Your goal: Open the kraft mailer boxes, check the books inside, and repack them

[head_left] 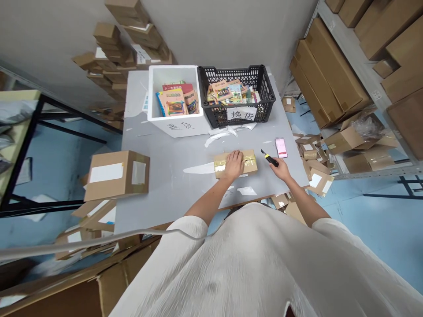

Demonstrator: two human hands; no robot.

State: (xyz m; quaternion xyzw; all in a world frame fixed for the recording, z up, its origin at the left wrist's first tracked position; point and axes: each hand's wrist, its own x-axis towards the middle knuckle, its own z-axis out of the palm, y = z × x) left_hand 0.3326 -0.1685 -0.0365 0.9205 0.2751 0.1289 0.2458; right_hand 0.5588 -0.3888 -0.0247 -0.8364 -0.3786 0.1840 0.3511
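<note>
A small cardboard box (250,164), sealed with shiny tape, lies lengthwise near the front of the grey table (172,154). My left hand (234,164) holds it from above, with the fingers bent over its top toward the far edge. To the right of the box, my right hand (280,168) is closed around a utility knife (271,159) with a black and yellow handle. The blade end points up and left, apart from the box. A phone (281,147) with a lit pink screen lies just beyond my right hand.
Behind stand a white foam bin (175,125) and a black plastic crate (264,112), both holding books. A larger carton (109,176) sits at the table's left edge. Paper scraps (246,190) lie about. Boxes fill the right shelf (373,83), and a pale cable (99,240) crosses lower left.
</note>
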